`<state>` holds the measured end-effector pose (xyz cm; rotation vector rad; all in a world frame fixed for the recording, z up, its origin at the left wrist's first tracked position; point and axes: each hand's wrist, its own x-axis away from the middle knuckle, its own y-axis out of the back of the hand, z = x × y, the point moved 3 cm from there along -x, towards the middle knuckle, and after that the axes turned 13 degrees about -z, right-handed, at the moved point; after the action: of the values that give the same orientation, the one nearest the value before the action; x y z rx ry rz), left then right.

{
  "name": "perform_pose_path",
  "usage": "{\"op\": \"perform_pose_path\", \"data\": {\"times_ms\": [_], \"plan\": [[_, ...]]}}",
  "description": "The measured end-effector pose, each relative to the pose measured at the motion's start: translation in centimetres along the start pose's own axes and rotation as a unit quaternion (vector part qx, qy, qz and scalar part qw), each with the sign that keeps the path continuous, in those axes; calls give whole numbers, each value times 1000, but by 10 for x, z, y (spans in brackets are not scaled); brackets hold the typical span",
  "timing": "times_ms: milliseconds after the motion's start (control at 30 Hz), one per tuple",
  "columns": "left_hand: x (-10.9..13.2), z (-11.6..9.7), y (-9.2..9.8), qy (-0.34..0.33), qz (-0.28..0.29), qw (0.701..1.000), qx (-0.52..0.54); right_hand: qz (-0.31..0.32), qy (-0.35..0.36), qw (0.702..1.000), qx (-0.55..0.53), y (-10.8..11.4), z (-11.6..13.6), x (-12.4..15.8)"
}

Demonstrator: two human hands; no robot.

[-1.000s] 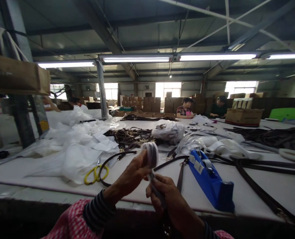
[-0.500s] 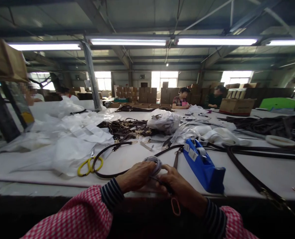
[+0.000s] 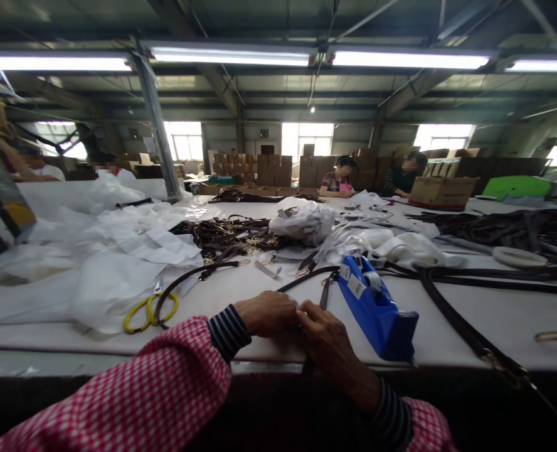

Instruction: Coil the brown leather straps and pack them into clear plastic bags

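Note:
My left hand [image 3: 269, 314] is closed around a grey coil of thin strap or cord, of which only a sliver [image 3: 294, 302] shows between the hands. Against it, my right hand [image 3: 330, 339] is closed too, thumb and forefinger meeting the left fingers. What the right hand grips is hidden. Both hands are just above the table's front edge. A dark brown strap [image 3: 184, 275] with a metal clip curves behind my left wrist. Left of the hands lie yellow-handled scissors [image 3: 140, 317], partly under that strap. To the right stands a blue tape dispenser [image 3: 377, 314].
Dark straps with gold clips [image 3: 231, 235] are heaped mid-table beside a clear plastic bag [image 3: 304, 221]. White sheeting [image 3: 132, 257] covers the left side. Long dark straps [image 3: 452, 314] hang over the front edge at right. Across the table, people sit near a cardboard box [image 3: 441, 193].
My hands have drawn together and turned over the grey coil, which is now nearly hidden. The pinkish metal ring hanging below my right hand is out of sight. The view has shifted slightly.

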<state>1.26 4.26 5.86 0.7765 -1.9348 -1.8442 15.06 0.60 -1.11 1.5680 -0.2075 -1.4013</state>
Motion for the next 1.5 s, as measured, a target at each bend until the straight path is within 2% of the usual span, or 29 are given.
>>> {"op": "perform_pose_path", "data": {"times_ms": [233,367,500,600,700,800,867,967,1033,1133,1233,1300,1367,1433,1500], "plan": [[26,4,2,6,-54,998,24,10,47,999,18,0,0,-7],[37,16,-1,51,-101,994,16,14,49,998,28,-2,1,-9],[46,25,-8,81,-136,987,33,21,56,997,41,-1,5,-10],[52,21,-20,84,-166,982,36,38,50,998,18,12,6,-18],[53,16,-40,89,-194,977,22,97,13,991,-86,23,1,-44],[53,17,-57,94,-217,972,1,71,-23,993,-91,19,-8,-87],[59,20,-61,93,-227,969,25,39,-24,997,-55,4,-11,-115],[82,27,-52,122,-240,954,134,62,5,998,-24,-31,-11,-139],[106,35,-41,193,-269,916,228,85,17,996,-7,-53,-10,-145],[137,47,-28,296,-300,817,394,96,8,995,12,-72,-9,-147],[150,53,-20,302,-320,712,546,74,-5,997,11,-69,-3,-148],[151,56,-16,290,-340,660,604,45,-3,999,0,-52,6,-143],[152,58,-14,286,-356,615,643,14,3,1000,-16,-25,18,-127],[152,60,-13,290,-371,572,672,-24,24,998,-45,7,31,-102],[153,61,-13,293,-381,541,690,-87,83,986,-113,41,47,-71]]}}
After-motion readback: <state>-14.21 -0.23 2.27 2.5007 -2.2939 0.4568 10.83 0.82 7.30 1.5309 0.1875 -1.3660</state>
